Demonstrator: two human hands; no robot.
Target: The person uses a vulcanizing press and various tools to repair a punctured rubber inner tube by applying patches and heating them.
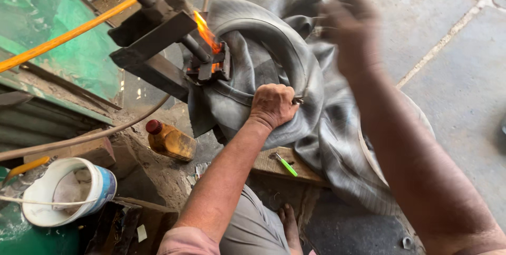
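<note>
A large grey rubber inner tube (295,60) is draped over a wooden block and clamped in a dark metal press (208,65), where an orange flame (205,32) burns on top. My left hand (271,104) is closed on a fold of the tube just right of the press, near a small metal valve (299,99). My right hand (348,23) is raised above the far side of the tube and is blurred by motion; its fingers cannot be made out.
A brown plastic bottle with a red cap (169,140) lies on the dirt below the press. A white bucket (68,191) stands at the lower left. A green-handled tool (286,165) rests on the wooden block. An orange hose (79,28) crosses a green wall.
</note>
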